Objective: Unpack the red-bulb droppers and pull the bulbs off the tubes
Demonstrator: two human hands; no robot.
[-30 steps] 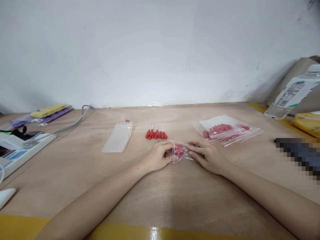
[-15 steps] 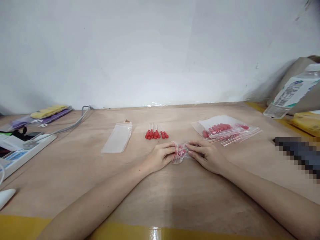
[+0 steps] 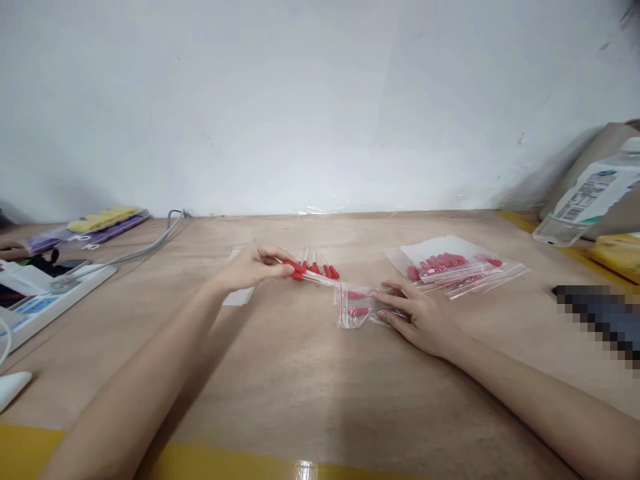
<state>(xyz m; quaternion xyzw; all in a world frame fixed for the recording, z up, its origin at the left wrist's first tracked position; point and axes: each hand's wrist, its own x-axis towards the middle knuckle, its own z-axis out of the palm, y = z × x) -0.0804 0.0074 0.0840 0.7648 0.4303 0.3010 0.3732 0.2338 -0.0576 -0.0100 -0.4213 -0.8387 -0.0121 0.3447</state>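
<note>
My left hand (image 3: pixel 260 267) pinches droppers (image 3: pixel 296 270) by their red rubber bulbs; how many cannot be made out. Their clear tubes point right and reach the mouth of a small clear zip bag (image 3: pixel 345 321). Red-bulbed droppers (image 3: pixel 358 311) show inside this bag. At the bag's far end, my right hand (image 3: pixel 413 312) closes thumb and fingers on the plastic. Just behind the left fingers lie loose red-bulbed droppers (image 3: pixel 330 271), partly covered by that hand. Flat bags (image 3: pixel 239 297) lie under the left wrist, mostly hidden.
Filled zip bags (image 3: pixel 443 263) are piled beyond my right hand. Further right are a dark blurred object (image 3: pixel 600 317), a plastic bottle (image 3: pixel 583 193) and a yellow packet (image 3: pixel 617 257). A power strip (image 3: pixel 55 300) with a grey cable (image 3: pixel 150 248) sits at left.
My left hand has moved from the bag's mouth leftward and now holds droppers by their bulbs. The bag lies flatter, its mouth facing left. My right hand stays at the bag.
</note>
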